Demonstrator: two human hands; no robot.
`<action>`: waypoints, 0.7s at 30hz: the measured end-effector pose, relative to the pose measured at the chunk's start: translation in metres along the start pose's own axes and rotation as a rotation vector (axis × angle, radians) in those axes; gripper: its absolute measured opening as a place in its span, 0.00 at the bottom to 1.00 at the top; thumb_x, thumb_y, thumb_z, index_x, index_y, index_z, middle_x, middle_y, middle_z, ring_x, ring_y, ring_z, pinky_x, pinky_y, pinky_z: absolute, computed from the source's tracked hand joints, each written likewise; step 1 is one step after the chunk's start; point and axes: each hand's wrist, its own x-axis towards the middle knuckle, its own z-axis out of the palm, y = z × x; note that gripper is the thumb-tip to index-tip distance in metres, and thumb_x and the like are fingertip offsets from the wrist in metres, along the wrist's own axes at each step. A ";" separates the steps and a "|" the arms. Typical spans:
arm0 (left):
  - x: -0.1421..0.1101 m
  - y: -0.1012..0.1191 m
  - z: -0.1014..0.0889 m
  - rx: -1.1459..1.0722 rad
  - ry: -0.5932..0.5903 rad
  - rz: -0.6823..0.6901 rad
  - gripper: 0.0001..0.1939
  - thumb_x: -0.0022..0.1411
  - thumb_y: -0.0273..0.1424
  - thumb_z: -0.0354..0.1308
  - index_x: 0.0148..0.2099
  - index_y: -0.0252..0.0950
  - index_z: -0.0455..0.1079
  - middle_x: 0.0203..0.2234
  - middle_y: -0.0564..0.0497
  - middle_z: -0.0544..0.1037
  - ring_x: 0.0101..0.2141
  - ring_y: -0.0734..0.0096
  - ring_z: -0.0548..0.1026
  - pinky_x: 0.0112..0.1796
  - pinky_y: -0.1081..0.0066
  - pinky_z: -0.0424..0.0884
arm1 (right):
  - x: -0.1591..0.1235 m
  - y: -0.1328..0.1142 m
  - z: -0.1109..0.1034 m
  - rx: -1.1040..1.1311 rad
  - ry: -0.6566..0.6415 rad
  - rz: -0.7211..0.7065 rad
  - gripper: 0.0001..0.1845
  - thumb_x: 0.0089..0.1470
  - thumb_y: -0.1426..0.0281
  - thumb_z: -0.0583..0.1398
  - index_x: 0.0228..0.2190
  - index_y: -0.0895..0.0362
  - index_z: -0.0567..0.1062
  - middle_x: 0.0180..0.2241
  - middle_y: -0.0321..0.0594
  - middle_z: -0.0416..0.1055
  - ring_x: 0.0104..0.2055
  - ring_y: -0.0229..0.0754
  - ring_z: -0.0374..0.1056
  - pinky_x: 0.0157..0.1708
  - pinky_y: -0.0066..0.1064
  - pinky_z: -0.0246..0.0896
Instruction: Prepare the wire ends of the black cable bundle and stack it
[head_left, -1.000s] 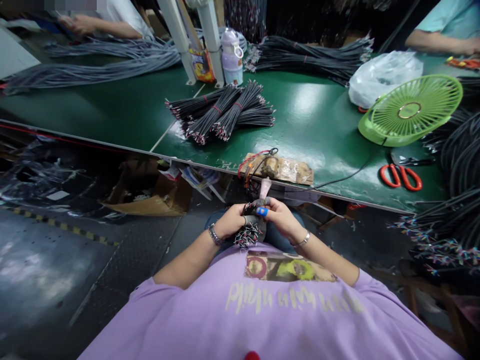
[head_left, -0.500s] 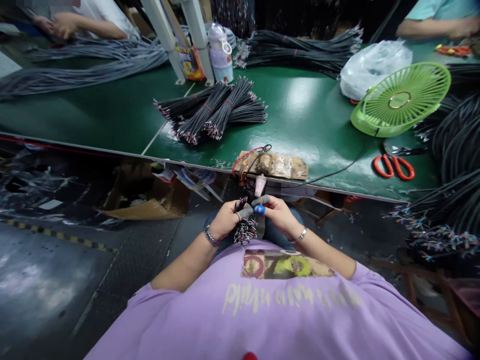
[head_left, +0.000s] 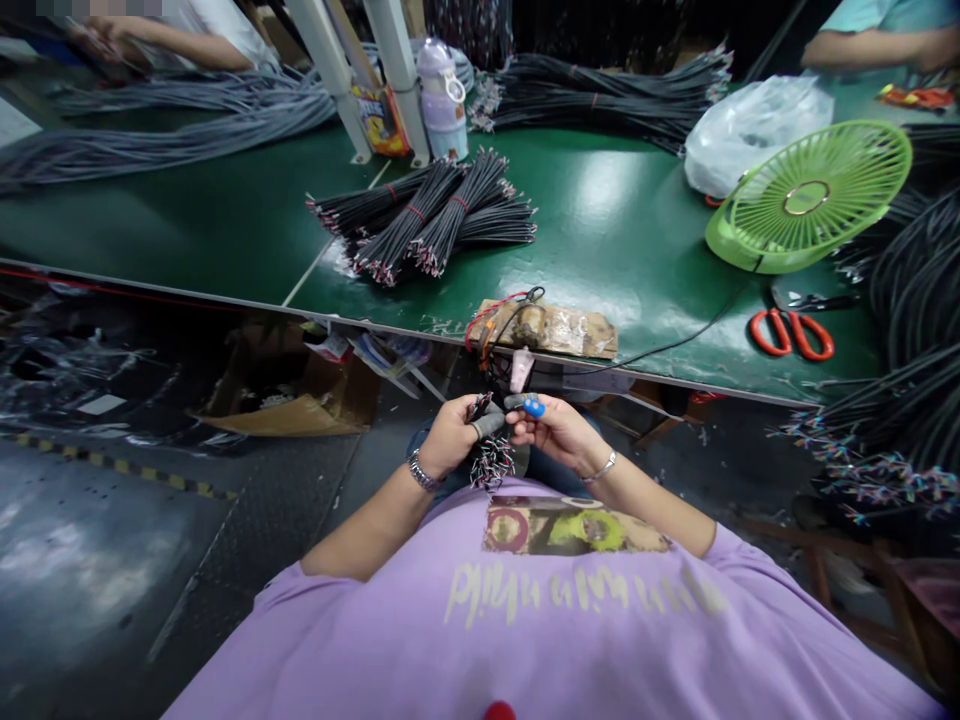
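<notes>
My left hand is closed around a bundle of thin cables, whose red, black and white wire ends fan out below the fingers. A grey finger cover sits on its thumb. Close beside it my right hand pinches thumb and index finger together at the bundle's side; what lies between them is too small to make out. That hand wears a grey and a blue finger cover, and its other fingers curl loosely. Just above both hands a pale pink cone-shaped piece hangs at the table edge, below a taped wooden block with wires.
Tied black cable bundles lie on the green table. To the right are a green fan, orange-handled scissors and a plastic bag. A bottle stands behind. Two people sit across the table.
My right thumb with its blue cover has moved up and slightly right, and the other right fingers have loosened into view. The left hand stays nearly still around the bundle.
</notes>
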 end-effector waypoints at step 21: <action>0.001 -0.009 -0.001 -0.068 -0.036 -0.049 0.15 0.46 0.38 0.65 0.25 0.31 0.66 0.18 0.56 0.67 0.22 0.79 0.61 0.25 0.76 0.59 | 0.001 0.003 -0.001 0.022 0.024 0.021 0.15 0.42 0.66 0.68 0.31 0.60 0.73 0.29 0.41 0.78 0.26 0.36 0.73 0.28 0.29 0.72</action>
